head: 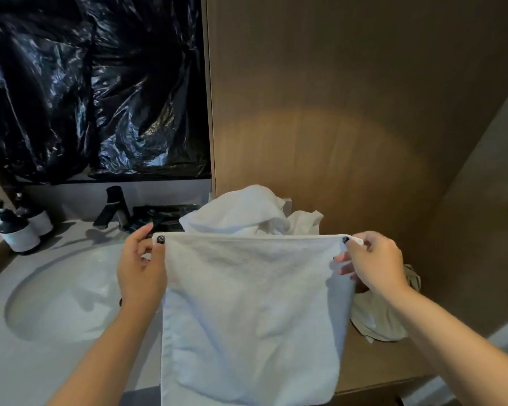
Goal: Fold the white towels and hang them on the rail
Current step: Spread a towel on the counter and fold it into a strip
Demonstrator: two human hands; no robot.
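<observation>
Towel (247, 312) held up flat above the tabletop (9, 373) front edge, left hand (141, 271) and right hand (373, 265) each with closed grip pinching one top corner, loose towel heap (247, 212) behind by the back edge.

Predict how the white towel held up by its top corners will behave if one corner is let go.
Probably floppy: the white towel hangs limp below the left hand and right hand, its top edge straight only between the two grips. Released, that side would likely swing down and bunch. It looks light, since fingertip pinches carry it. The terry surface seems unlikely to slip.
</observation>
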